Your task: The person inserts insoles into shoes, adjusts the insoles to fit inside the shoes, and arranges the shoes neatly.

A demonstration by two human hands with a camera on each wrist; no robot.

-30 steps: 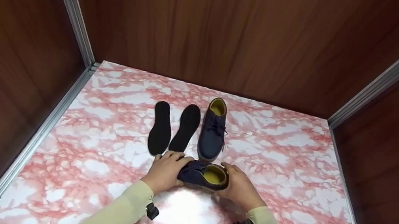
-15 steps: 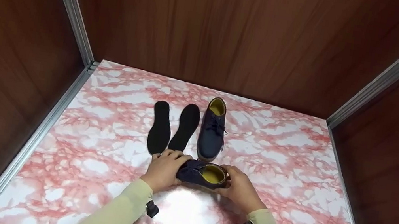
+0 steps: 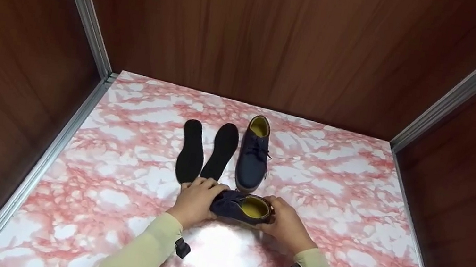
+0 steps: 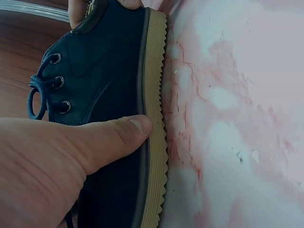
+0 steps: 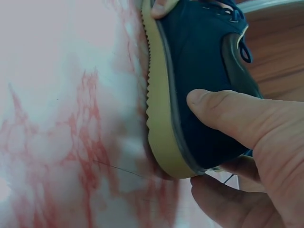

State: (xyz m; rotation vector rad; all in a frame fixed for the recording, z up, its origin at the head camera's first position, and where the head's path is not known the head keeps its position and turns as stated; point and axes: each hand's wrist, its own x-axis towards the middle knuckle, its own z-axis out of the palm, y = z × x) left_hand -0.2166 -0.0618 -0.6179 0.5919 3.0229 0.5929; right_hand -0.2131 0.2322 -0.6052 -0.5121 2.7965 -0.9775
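Both hands hold a navy lace-up shoe (image 3: pixel 233 210) crosswise near the front middle, its toe to the left. My left hand (image 3: pixel 197 203) grips the toe end; in the left wrist view its thumb (image 4: pixel 121 137) lies along the side down to the tan ridged sole (image 4: pixel 154 95). My right hand (image 3: pixel 288 222) grips the heel end, with its thumb (image 5: pixel 223 107) on the side and fingers round the back of the heel. The yellow lining shows in the opening. The sole is close over the marbled surface. The left hand covers the toe in the head view.
A matching navy shoe (image 3: pixel 253 160) stands just beyond, toe toward me. To its left lie two black insoles, a left one (image 3: pixel 190 154) and a right one (image 3: pixel 222 150), close to the left fingers. Brown wooden panels (image 3: pixel 253 35) enclose the red-and-white marbled surface (image 3: pixel 342 198).
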